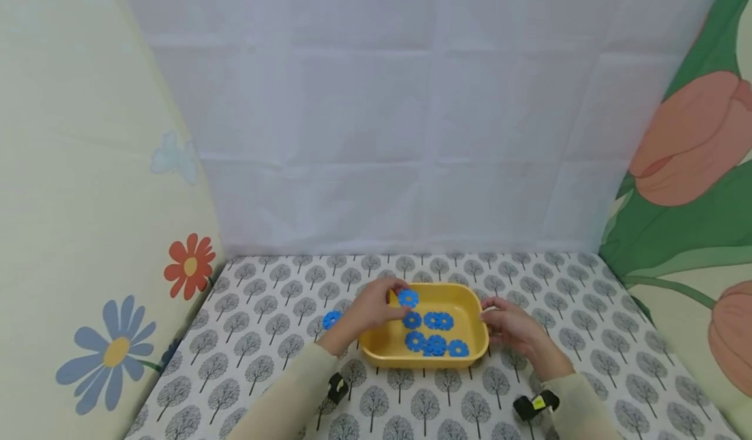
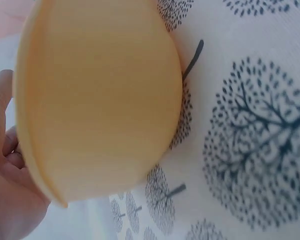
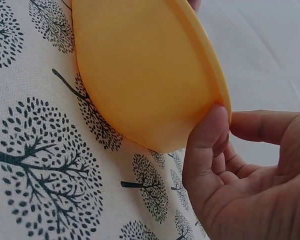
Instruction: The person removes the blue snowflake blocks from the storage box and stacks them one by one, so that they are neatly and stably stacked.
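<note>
A yellow tray (image 1: 382,345) stands on the cloth, with several blue flower-shaped discs (image 1: 435,344) lying in it. My left hand (image 1: 371,309) reaches over the tray's left side. A blue flower-shaped disc (image 1: 408,298) shows between its thumb and fingers, which meet its edges in the head view. In the left wrist view the tray wall (image 2: 100,100) hides the fingertips of the left hand (image 2: 15,195). My right hand (image 3: 240,175) pinches the tray's right rim, thumb on one side and fingers on the other.
Another blue flower-shaped disc (image 1: 332,320) lies on the cloth left of the tray, partly behind the left forearm. The table has a tree-patterned cloth (image 1: 258,335). A white sheet (image 1: 376,113) hangs behind it, with flower-printed panels (image 1: 111,355) at both sides.
</note>
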`<act>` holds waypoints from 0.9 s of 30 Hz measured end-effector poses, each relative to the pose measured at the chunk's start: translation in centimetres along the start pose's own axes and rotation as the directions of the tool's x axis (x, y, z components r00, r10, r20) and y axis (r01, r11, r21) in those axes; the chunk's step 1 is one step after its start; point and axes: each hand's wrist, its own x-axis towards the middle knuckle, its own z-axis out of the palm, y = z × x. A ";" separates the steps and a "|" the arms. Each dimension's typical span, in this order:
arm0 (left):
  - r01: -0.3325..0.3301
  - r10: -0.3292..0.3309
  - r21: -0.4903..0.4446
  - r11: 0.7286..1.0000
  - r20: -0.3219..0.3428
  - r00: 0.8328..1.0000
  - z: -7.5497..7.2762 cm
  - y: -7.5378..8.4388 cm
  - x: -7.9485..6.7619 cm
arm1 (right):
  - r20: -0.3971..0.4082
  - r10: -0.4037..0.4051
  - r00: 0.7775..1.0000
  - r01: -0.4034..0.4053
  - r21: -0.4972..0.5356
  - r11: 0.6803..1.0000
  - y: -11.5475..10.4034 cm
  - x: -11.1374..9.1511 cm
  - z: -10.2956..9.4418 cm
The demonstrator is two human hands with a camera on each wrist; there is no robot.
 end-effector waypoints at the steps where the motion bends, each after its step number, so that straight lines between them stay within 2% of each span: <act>1: -0.009 0.009 -0.003 1.000 -0.013 1.000 -0.2 -0.2 -0.2 | -0.004 0.001 1.000 -0.001 0.000 1.000 0.1 0.0 0.0; 4: -0.031 0.030 -0.007 1.000 -0.059 0.998 -0.8 -0.6 -0.7 | -0.016 0.004 1.000 -0.004 -0.004 1.000 0.2 0.1 0.0; 8: 0.002 -0.006 -0.039 0.999 -0.093 0.996 -1.6 -1.4 -1.3 | -0.008 0.003 1.000 -0.003 0.001 1.000 0.1 0.1 -0.1; 17: 0.078 -0.084 -0.059 0.995 -0.107 0.991 -3.0 -3.4 -2.9 | 0.020 0.011 1.000 -0.011 0.024 1.000 0.4 0.0 -0.2; 27: 0.079 -0.091 -0.087 0.993 -0.144 0.985 -4.6 -4.9 -4.8 | 0.020 -0.002 1.000 0.002 0.021 1.000 0.4 0.1 -0.1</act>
